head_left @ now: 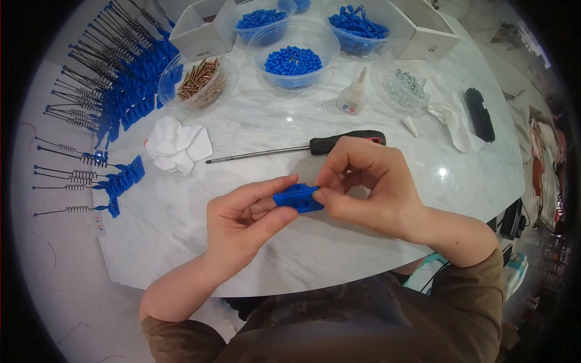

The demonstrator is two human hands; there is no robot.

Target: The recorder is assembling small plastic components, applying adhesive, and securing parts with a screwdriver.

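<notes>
In the head view, my left hand (236, 221) grips the blue part's (299, 198) left end; it lies between my hands, above the table (315, 260), long axis running left to right; my right hand (378, 190), equally near, pinches its right end; any smaller piece there I cannot tell.

Left sleeve (181, 342): plain olive-brown cloth, ending near the elbow.
Right sleeve (471, 296): matching olive-brown, creased, equally short.
Shirt front (339, 330): brown, with a darker patch, its details blurred.
Left hand (239, 221): bare, five fingers.
Right hand (378, 190): likewise bare.
</notes>
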